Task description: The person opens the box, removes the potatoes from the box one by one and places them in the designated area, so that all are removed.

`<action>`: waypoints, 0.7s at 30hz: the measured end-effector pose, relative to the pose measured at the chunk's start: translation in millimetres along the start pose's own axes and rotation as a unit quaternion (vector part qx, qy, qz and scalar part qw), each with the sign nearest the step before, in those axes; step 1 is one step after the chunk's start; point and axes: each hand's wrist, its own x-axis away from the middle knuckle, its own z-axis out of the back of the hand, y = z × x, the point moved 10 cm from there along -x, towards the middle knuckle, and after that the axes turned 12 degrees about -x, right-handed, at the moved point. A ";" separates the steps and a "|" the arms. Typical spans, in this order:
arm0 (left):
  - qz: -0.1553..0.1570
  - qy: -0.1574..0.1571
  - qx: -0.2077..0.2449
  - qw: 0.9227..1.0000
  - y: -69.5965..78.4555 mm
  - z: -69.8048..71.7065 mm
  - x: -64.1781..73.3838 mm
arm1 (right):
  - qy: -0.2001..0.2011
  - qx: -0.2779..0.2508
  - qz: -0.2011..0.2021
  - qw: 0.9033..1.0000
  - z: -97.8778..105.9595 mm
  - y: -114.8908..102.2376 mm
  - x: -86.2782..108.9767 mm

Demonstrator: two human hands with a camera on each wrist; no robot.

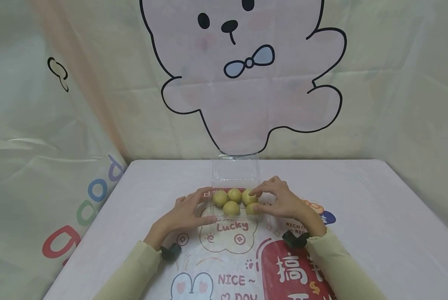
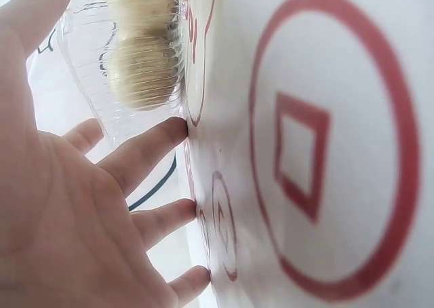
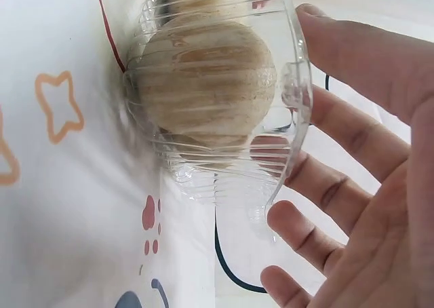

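Bear-print sheeting (image 1: 242, 96) backs the table (image 1: 359, 200), clear lid (image 1: 235, 171) toward its far edge; left hand (image 1: 188, 211) and right hand (image 1: 282, 202), apart and unclenched, flank yellow fruit (image 1: 231, 208).

Yellow-green balls (image 1: 231, 208) show through a clear, finely ribbed box (image 3: 306, 77); from it, the white worktop (image 1: 359, 187) bears a red panel (image 1: 291, 287) with white characters towards half past four and a blue-outlined rabbit (image 1: 192, 287) at seven o'clock. At twelve, a pale pink bear (image 1: 239, 100) with black outlines wears a light-blue bow (image 1: 264, 55); at nine, letters (image 1: 90, 191) run red, green, blue and violet.
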 end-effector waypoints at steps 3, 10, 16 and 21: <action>-0.001 0.000 -0.001 1.000 0.2 0.4 0.1 | -0.010 -0.006 0.002 1.000 -2.1 0.2 -0.6; 0.000 -0.002 -0.003 1.000 0.9 1.3 0.1 | -0.028 0.006 0.000 1.000 -7.0 0.4 -1.0; -0.001 -0.002 -0.002 1.000 2.6 2.4 1.2 | -0.056 -0.026 -0.021 0.998 -14.0 5.3 -0.2; -0.006 -0.001 0.001 1.000 2.5 2.6 1.2 | -0.069 -0.051 -0.026 0.996 -16.8 7.2 0.6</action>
